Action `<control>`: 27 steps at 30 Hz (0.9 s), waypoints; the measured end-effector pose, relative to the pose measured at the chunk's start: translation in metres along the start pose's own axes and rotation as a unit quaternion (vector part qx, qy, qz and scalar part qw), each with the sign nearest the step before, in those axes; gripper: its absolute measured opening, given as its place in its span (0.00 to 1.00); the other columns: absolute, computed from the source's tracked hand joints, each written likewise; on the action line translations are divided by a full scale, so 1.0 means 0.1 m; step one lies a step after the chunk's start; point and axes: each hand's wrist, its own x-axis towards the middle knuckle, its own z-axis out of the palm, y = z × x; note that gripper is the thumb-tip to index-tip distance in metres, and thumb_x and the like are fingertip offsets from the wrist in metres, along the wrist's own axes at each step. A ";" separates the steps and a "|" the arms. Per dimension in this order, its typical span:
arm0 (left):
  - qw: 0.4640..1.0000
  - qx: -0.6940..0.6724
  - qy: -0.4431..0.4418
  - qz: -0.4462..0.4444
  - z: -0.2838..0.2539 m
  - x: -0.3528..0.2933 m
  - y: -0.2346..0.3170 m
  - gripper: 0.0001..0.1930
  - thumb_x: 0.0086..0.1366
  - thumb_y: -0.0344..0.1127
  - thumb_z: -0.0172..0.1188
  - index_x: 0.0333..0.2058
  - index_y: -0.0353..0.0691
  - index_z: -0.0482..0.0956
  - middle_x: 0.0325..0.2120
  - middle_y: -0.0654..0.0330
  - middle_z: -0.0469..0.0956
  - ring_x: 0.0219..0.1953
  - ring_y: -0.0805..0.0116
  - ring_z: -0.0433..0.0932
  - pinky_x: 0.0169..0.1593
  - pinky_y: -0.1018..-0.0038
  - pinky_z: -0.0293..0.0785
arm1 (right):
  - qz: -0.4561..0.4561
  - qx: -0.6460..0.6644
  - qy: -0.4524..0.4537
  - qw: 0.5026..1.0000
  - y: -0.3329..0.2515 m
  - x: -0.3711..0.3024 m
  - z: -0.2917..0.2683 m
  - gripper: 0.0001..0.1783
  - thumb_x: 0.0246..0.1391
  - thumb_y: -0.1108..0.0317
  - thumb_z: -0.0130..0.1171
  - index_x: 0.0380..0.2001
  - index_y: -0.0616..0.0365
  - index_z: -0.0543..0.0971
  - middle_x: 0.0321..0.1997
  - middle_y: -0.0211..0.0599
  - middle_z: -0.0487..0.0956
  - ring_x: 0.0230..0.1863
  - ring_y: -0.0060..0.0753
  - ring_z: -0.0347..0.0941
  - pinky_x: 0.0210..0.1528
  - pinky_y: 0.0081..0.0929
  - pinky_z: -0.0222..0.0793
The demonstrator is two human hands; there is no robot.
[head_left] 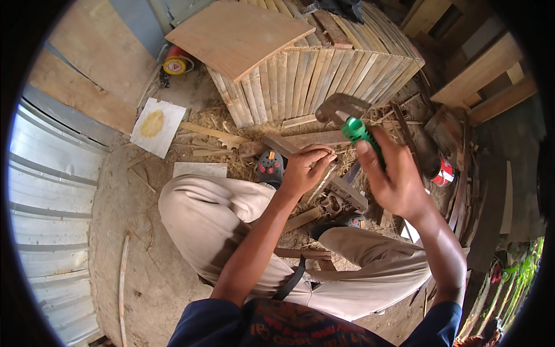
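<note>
My right hand point(396, 179) is raised and grips the green handle of a curved metal blade point(338, 107), a knife-like chopper held above the work. My left hand point(303, 170) pinches a thin wood strip point(324, 179) that stands slanted on a wooden block point(347, 191) between my knees. I am squatting, with beige trousers point(214, 222) and a sandal point(270, 168) in view below the hands.
A bundle of bamboo slats point(324, 69) with a wooden board point(237, 34) on top lies ahead. A red and yellow tape roll point(176, 63), a red can point(444, 172), a pale square sheet point(156, 124), wood scraps and corrugated metal point(52, 196) surround me.
</note>
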 end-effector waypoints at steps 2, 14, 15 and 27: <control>1.000 0.011 0.003 -0.003 -0.03 0.01 0.00 0.05 0.64 0.27 0.65 0.37 0.31 0.85 0.37 0.53 0.85 0.39 0.61 0.85 0.43 0.70 0.80 | -0.068 -0.069 0.015 0.995 0.03 -0.01 0.01 0.11 0.65 0.66 0.56 0.40 0.66 0.75 0.23 0.55 0.77 0.26 0.63 0.77 0.28 0.51 0.68; 1.000 0.011 -0.004 -0.001 -0.04 0.01 -0.02 0.05 0.63 0.27 0.66 0.36 0.32 0.85 0.35 0.54 0.84 0.37 0.61 0.84 0.42 0.70 0.79 | -0.009 -0.059 -0.001 0.998 -0.03 -0.02 -0.01 0.11 0.67 0.66 0.54 0.41 0.66 0.74 0.19 0.57 0.75 0.23 0.64 0.75 0.25 0.49 0.66; 1.000 0.004 -0.001 -0.008 -0.04 0.01 -0.02 0.05 0.63 0.27 0.66 0.36 0.32 0.85 0.35 0.54 0.84 0.37 0.61 0.84 0.42 0.70 0.79 | -0.017 -0.017 0.021 0.999 -0.05 -0.04 -0.03 0.11 0.67 0.66 0.54 0.40 0.66 0.73 0.19 0.57 0.76 0.23 0.63 0.76 0.25 0.48 0.66; 1.000 0.022 -0.017 -0.009 -0.05 0.01 -0.02 0.05 0.63 0.28 0.65 0.35 0.31 0.84 0.32 0.55 0.83 0.34 0.64 0.82 0.39 0.72 0.77 | -0.026 -0.043 -0.006 0.999 0.05 -0.02 0.07 0.11 0.66 0.68 0.53 0.38 0.68 0.74 0.20 0.57 0.75 0.25 0.66 0.74 0.27 0.50 0.65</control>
